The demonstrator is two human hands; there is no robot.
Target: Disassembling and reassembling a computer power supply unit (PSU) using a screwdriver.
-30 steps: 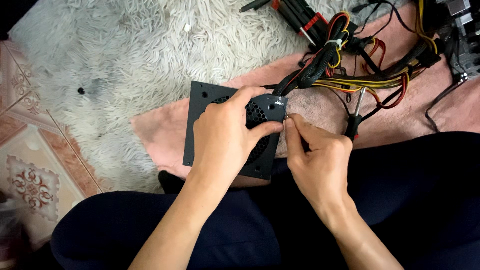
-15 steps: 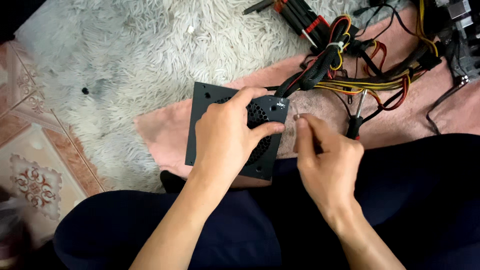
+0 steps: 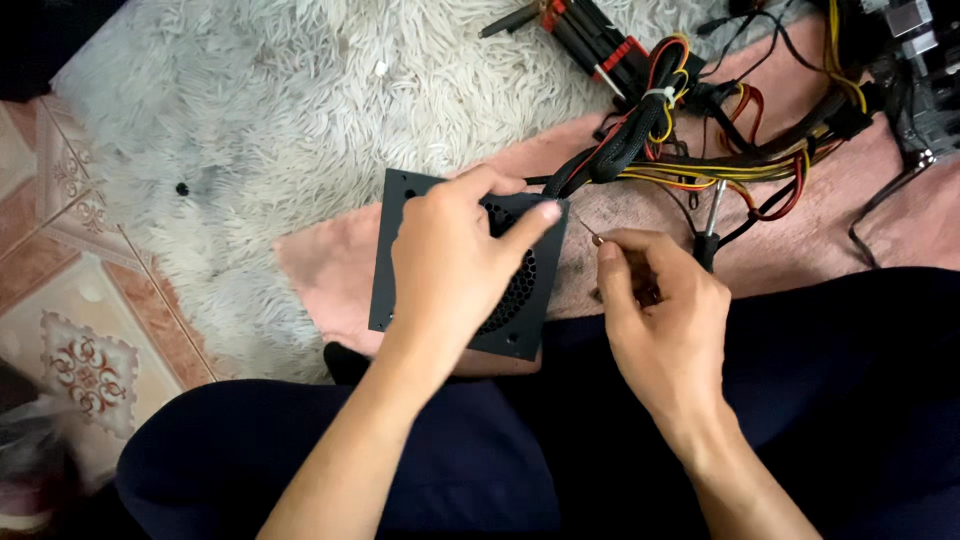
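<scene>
A black metal box with a round honeycomb fan grille point(image 3: 400, 260) rests on a pink cloth point(image 3: 330, 270) in front of my lap. My left hand point(image 3: 455, 265) lies over its top and grips it, fingers spread across the grille. Just right of the box, my right hand point(image 3: 665, 320) pinches a small thin screw point(image 3: 590, 232) between thumb and forefinger, its tip pointing toward the box's right edge. A bundle of black, yellow, red and orange cables point(image 3: 680, 150) runs out from the box's upper right corner.
A screwdriver with a black handle point(image 3: 708, 235) lies on the cloth beside my right hand. Red-and-black tools point(image 3: 590, 40) lie on the shaggy white rug point(image 3: 250, 130). Patterned floor tiles point(image 3: 70, 330) are at the left. My dark trouser legs fill the bottom.
My right hand has drawn back a little from the box's edge and lifted, the small screw now showing at its fingertips. My left hand stays on the box.
</scene>
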